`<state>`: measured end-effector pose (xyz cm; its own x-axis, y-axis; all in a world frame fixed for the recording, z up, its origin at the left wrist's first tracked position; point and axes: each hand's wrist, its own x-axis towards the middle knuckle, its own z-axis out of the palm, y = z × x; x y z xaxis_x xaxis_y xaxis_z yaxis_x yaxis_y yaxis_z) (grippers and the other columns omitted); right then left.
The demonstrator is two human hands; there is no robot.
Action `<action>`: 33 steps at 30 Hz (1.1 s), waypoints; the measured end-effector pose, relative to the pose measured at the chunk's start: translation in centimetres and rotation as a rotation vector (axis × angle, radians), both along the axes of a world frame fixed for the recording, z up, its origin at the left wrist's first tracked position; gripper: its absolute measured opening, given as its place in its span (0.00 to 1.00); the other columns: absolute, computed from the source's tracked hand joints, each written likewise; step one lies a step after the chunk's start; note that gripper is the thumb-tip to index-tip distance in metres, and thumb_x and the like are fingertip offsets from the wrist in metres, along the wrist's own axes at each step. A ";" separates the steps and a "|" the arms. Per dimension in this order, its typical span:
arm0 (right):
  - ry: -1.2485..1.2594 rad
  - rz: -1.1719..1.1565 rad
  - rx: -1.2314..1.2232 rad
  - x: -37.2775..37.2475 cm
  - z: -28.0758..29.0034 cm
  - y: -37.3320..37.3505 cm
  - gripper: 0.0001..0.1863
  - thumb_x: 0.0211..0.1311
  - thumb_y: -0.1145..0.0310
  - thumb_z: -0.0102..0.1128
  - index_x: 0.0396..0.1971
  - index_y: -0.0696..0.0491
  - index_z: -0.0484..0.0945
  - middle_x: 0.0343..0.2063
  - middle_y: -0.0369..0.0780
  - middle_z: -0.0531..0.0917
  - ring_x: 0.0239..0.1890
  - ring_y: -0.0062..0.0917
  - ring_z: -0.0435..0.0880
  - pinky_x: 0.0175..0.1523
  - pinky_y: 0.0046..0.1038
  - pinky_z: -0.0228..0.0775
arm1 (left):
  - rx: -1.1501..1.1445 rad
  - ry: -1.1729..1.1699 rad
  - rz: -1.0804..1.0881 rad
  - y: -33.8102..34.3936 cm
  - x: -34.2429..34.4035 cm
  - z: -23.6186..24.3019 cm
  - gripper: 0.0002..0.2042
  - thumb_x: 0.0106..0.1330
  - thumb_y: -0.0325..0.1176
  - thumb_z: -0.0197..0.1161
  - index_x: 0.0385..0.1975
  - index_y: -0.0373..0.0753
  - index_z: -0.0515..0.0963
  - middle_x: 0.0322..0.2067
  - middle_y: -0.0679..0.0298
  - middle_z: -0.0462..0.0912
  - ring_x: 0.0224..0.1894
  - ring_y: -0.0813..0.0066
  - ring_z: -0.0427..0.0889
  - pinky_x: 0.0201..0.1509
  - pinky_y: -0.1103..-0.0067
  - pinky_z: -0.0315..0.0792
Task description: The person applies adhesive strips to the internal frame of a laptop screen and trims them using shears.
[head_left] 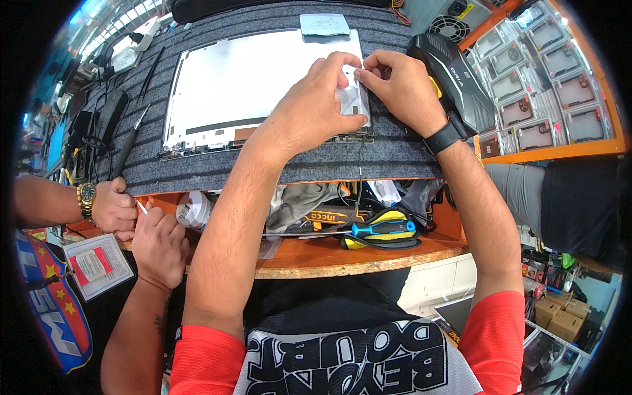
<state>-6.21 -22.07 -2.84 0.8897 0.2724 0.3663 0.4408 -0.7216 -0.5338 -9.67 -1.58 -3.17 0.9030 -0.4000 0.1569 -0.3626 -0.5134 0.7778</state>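
A large flat white display panel (230, 79) lies on a grey ribbed mat (145, 168), with a narrow circuit strip (197, 150) along its near edge. My left hand (309, 99) reaches over the panel's right part, thumb and forefinger wide apart, the thumb low near the right edge. At that same edge, higher up, my right hand (408, 89) has thumb and forefinger pinched together close to my left fingertips. Whatever is between them is too small to make out. A pale blue-grey pad (324, 25) rests on the panel's far right edge.
Right of my right hand stands a black box (454, 85). A dark pen-shaped tool (133, 138) lies left of the panel. Below, an open drawer holds a blue screwdriver (385, 228) and other tools. At left, another person's hands (161, 247) hold a thin white stick.
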 end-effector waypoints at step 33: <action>0.242 0.025 -0.033 2.9 0.8 -1.2 0.21 0.55 0.59 0.82 0.45 0.54 0.86 0.26 0.39 0.86 0.32 0.30 0.86 0.41 0.32 0.78 | 0.009 -0.016 -0.011 0.1 -0.1 0.1 0.39 0.59 0.35 0.81 0.71 0.46 0.69 0.49 0.63 0.76 0.28 0.84 0.77 0.35 0.81 0.73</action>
<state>-3.27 -23.30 -2.06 0.9434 0.3036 0.1339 0.3207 -0.7309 -0.6024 -9.73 -1.53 -3.04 0.8958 -0.4118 0.1672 -0.3805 -0.5162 0.7673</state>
